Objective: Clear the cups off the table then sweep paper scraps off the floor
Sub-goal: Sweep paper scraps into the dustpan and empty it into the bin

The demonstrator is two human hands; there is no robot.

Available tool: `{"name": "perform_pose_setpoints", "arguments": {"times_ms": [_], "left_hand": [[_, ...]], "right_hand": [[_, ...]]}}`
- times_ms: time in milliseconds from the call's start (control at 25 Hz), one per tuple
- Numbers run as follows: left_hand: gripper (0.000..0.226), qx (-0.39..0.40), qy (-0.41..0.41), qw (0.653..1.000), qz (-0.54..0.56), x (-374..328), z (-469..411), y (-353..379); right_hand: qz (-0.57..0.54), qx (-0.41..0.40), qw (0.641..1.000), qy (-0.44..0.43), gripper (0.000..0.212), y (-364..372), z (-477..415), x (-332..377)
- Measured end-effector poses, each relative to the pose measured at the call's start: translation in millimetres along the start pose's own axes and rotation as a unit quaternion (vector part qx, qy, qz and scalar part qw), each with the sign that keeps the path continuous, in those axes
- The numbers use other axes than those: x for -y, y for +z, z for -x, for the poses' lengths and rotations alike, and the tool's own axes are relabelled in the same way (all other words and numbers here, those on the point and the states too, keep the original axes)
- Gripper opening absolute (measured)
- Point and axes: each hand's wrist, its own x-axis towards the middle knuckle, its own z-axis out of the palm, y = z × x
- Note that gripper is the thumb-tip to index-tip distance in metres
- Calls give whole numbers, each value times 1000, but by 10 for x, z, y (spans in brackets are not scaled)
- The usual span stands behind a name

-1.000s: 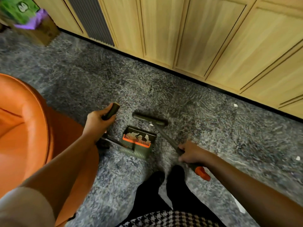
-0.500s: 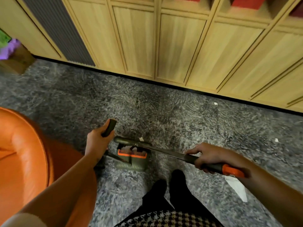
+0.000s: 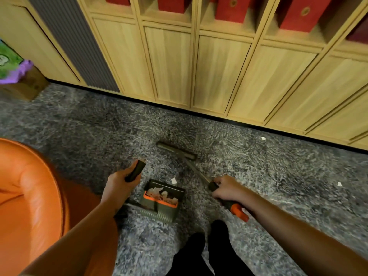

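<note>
- A brown box [image 3: 27, 87] is seen far off on the left by the wall, with something green and purple on top of it.
- An orange chair [image 3: 29, 196] fills the near left side and stands on the grey carpet [image 3: 89, 126].
- The left hand [image 3: 117, 186] is seen just right of the chair. Its grip is closed around the dark dustpan handle [image 3: 135, 170], with the fingers curled round it.
- The dustpan [image 3: 161, 198] is set down on the carpet, just right of the left hand. An orange comb edge is seen on it, and white paper bits [image 3: 159, 190] are held inside it.
- The first scrap [image 3: 174, 180] is seen on the carpet, just past the far edge of the dustpan. It cannot be told if the two touch.
- The broom head [image 3: 176, 150] is laid on the carpet, farther away than the dustpan and nearer to the cupboards. A thin pole is run from it back to the right hand.
- Two feet in black [image 3: 219, 236] are seen at the near edge, between the two arms.
- The right hand [image 3: 229, 191] is found right of the dustpan. Its grip is closed around the broom pole, and the orange end [image 3: 239, 213] is left sticking out behind the hand.
- The second scrap [image 3: 263, 138] is seen on the carpet far away, close to the dark foot of the wooden cupboards [image 3: 219, 76].
- The third scrap [image 3: 339, 183] is seen on the carpet at the right, well apart from the broom.
- Red boxes [image 3: 233, 10] are kept in the open shelves above the cupboard doors.
</note>
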Motion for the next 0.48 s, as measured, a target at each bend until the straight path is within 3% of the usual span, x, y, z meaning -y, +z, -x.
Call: {"name": "perform_pose_setpoints", "arguments": {"times_ms": [120, 240, 400, 480], "left_hand": [[52, -3, -6, 1000, -8, 32, 2, -23], [52, -2, 10, 1000, -24, -30, -2, 5], [53, 6, 13, 1000, -15, -80, -23, -8], [53, 7, 6, 1000, -15, -71, -16, -39]], "right_hand": [[28, 14, 999, 20, 27, 231, -190, 95], [44, 85, 994, 44, 21, 417, -153, 27], [28, 162, 985, 60, 51, 384, 55, -177], [23, 166, 984, 52, 47, 222, 138, -178]]}}
